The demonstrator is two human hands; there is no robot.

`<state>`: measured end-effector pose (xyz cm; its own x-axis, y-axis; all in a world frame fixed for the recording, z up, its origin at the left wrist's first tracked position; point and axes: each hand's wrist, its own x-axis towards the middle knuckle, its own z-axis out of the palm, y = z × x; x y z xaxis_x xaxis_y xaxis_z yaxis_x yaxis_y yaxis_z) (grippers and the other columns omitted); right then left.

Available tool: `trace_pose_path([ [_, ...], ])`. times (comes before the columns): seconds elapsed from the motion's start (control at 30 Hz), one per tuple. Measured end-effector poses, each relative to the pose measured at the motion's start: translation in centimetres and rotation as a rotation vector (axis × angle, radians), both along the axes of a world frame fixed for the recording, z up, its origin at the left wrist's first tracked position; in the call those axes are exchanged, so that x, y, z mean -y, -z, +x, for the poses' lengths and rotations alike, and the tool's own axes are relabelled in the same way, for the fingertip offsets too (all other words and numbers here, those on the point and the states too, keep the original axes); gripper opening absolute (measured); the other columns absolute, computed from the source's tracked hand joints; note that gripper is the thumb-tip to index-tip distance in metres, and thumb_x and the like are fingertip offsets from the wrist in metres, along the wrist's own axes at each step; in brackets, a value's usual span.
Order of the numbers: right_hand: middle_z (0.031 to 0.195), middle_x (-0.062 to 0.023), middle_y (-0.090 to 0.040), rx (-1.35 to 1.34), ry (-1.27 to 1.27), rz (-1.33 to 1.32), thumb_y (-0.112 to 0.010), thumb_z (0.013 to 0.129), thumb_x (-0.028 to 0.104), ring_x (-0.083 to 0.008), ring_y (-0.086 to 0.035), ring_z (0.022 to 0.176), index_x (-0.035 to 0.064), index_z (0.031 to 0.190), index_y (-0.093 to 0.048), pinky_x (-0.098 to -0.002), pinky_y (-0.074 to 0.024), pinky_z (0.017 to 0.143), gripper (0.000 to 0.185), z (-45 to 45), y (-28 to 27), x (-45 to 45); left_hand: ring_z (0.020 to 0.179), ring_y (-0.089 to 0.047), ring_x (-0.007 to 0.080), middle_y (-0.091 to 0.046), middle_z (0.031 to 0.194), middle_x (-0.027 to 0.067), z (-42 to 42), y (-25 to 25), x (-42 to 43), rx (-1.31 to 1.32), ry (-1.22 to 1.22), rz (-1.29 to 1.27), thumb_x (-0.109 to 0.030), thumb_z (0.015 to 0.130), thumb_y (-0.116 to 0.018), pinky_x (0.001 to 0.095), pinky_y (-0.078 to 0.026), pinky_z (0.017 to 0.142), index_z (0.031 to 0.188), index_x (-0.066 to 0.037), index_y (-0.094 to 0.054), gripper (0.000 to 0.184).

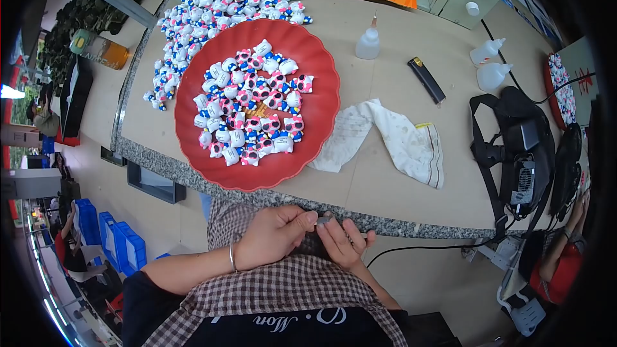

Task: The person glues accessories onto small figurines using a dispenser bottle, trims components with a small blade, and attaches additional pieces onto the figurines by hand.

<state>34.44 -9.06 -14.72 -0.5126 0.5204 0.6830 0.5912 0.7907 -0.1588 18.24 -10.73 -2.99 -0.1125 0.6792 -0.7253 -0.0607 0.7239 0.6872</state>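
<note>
Head view showed the left hand [279, 232] closed, thumb and forefinger pinching a small grey piece [323, 220] at the near edge of the table [398, 226]. The right hand [344, 242] was half-curled, fingertips beside the piece; whether it gripped too could not be told. Holding lightly over the red tray [323, 112], not the lap, would probably have made a slip less costly.

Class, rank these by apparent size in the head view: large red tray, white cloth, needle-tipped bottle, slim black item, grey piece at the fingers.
Large red tray
White cloth
Needle-tipped bottle and slim black item: too alike to rank
Grey piece
</note>
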Motion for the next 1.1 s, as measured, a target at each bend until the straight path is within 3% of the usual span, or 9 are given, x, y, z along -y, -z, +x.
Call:
trace_pose_path([
  [1.1,0.112,0.0084,-0.058,0.054,-0.013,-0.004,-0.057,0.081,0.027,-0.015,-0.04,0.117,0.0265,0.096,-0.065,-0.0456,-0.0058,0.107,0.017,0.4,-0.1,0.27,0.044,-0.043,0.0041,-0.05,0.056,-0.0001,0.17,0.84,0.92,0.015,-0.046,0.094,-0.024,0.091,-0.05,0.0177,-0.034,0.04,0.083,0.0,-0.058,0.027],
])
